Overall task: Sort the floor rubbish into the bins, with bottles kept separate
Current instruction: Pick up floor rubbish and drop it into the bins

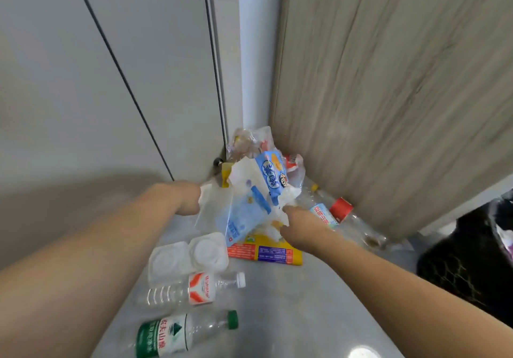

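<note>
1. Nearest on the grey floor (291, 302) lies a green-capped bottle (177, 332) on its side, cap to the right.
2. Just beyond it lies a clear bottle with a red-and-white label (198, 288), white cap to the right.
3. A white double-cup tray (188, 255) lies past that, beside a yellow-and-red packet (277, 253).
4. The left hand (187, 198) grips a bundle of wrappers (249, 199), its fingers hidden behind the plastic.
5. The right hand (298, 226) pinches crumpled white tissue at the bundle's lower right.
6. A red-labelled bottle (342, 209) lies against the wooden panel (388, 94).
7. More clear bags (249, 141) fill the corner.
8. A black bin (472, 255) stands at the right.
</note>
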`<state>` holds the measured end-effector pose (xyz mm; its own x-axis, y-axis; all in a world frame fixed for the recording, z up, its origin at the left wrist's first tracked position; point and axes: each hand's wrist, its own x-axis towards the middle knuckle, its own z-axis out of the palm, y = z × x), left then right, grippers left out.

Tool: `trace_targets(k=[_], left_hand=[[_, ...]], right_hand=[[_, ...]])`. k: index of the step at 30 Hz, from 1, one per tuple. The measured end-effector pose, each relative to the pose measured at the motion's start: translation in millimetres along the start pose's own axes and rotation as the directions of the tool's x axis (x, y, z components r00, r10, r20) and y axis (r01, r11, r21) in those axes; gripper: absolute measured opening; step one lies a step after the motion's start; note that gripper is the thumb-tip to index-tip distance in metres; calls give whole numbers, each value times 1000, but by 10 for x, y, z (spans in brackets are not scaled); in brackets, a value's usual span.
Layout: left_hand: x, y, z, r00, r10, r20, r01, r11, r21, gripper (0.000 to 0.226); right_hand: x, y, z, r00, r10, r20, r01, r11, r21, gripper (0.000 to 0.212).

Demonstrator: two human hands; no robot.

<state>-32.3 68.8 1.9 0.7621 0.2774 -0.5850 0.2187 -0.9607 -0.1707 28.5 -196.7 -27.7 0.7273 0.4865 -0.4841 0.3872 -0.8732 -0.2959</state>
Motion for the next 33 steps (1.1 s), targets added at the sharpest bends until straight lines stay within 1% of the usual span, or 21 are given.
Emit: trace_targets(k=[3, 5, 8, 10, 11, 12, 13, 15, 16, 17, 18, 19, 20, 22, 26, 28, 30, 31, 33], left_hand=[[115, 37, 93, 1000, 14, 1, -14, 1000, -15, 31], [205, 139, 156, 999, 36, -7, -36, 999, -29, 31], [382, 245, 205, 999, 40, -30, -42, 994, -96, 32], [523, 247, 280, 997, -10, -71, -3, 984, -180, 33], [589, 243, 347, 996, -53, -75, 33, 971, -238, 36], [647, 250, 418, 993, -98, -68, 72, 948, -311, 44], [702, 270, 518, 990, -138, -30, 115, 910, -398, 55], [689, 310, 744, 986, -163, 40, 156, 795, -587, 73], [673, 341, 802, 986, -161, 44, 152, 756, -637, 78], [778, 419, 895, 984, -171, 55, 168, 765, -622, 82], [868, 493, 965, 978, -203, 47, 193, 801, -567, 85], [855, 513, 985, 968, -251, 7, 218, 829, -515, 84], [847, 537, 993, 957, -288, -36, 233, 839, -492, 82], [872, 601, 971, 943, -324, -72, 253, 843, -476, 71], [906, 653, 887, 924, -382, -27, 325, 820, -471, 34], [893, 601, 773, 903, -430, -23, 347, 759, -551, 29], [870, 520, 599, 885, -465, -37, 328, 677, -659, 28], [849, 486, 497, 878, -475, -53, 298, 631, -716, 28], [756, 479, 265, 878, -465, -118, 185, 554, -811, 27]], right_hand=[[175, 23, 157, 996, 59, -68, -60, 998, -5, 43], [259, 83, 173, 990, 85, -115, -82, 996, 25, 45], [379, 178, 184, 981, 148, -128, -132, 983, 124, 57], [448, 214, 212, 970, 222, -99, -197, 956, 218, 58], [483, 216, 224, 964, 256, -70, -227, 932, 282, 56], [504, 208, 228, 960, 278, -41, -247, 904, 348, 51], [533, 210, 248, 955, 297, -11, -267, 873, 408, 47], [528, 181, 265, 951, 310, -10, -264, 826, 498, 44], [518, 170, 242, 954, 300, -22, -246, 818, 520, 42], [583, 230, 281, 957, 289, -5, -243, 814, 528, 38], [638, 283, 307, 958, 285, 2, -245, 819, 519, 32], [625, 276, 288, 963, 270, -24, -222, 836, 503, 27], [611, 273, 279, 966, 252, -54, -194, 849, 491, 23], [592, 296, 252, 959, 254, -129, -167, 868, 468, 18], [584, 422, 188, 937, 251, -243, -119, 884, 453, 20], [537, 469, 90, 927, 232, -296, -64, 874, 482, 22], [462, 492, -41, 916, 234, -327, -24, 845, 535, 25], [408, 491, -119, 912, 238, -334, -11, 828, 561, 27], [277, 485, -289, 909, 243, -338, 21, 785, 620, 26]])
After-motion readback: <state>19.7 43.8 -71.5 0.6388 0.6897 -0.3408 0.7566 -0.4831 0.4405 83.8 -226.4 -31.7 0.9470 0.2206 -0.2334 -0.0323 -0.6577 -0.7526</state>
